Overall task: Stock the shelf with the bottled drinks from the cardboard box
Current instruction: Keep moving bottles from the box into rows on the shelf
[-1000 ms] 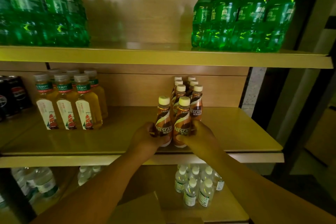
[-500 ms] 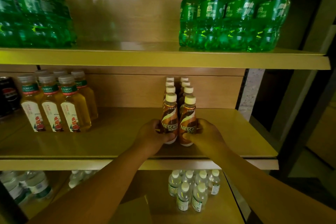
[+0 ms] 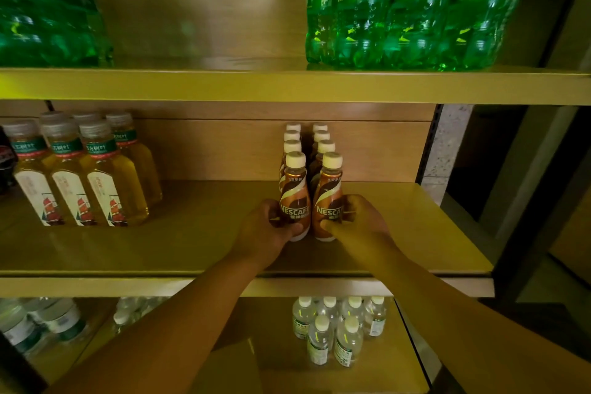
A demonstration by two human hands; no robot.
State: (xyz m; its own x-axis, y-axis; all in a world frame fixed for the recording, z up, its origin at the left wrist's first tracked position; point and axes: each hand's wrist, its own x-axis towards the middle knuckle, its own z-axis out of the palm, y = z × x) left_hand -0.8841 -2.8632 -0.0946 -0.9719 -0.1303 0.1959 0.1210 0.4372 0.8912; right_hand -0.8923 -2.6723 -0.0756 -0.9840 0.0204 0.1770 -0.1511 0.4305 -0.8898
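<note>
Two coffee bottles, one gripped in our left hand and one in our right hand, now stand pushed back against the rows on the middle shelf, so this pair looks nearly stocked.

NESCAFE – on both front coffee bottles | 东方树叶 – green neck bands of the tea bottles | 300 – on a green soda bottle, rest too blurry
</note>
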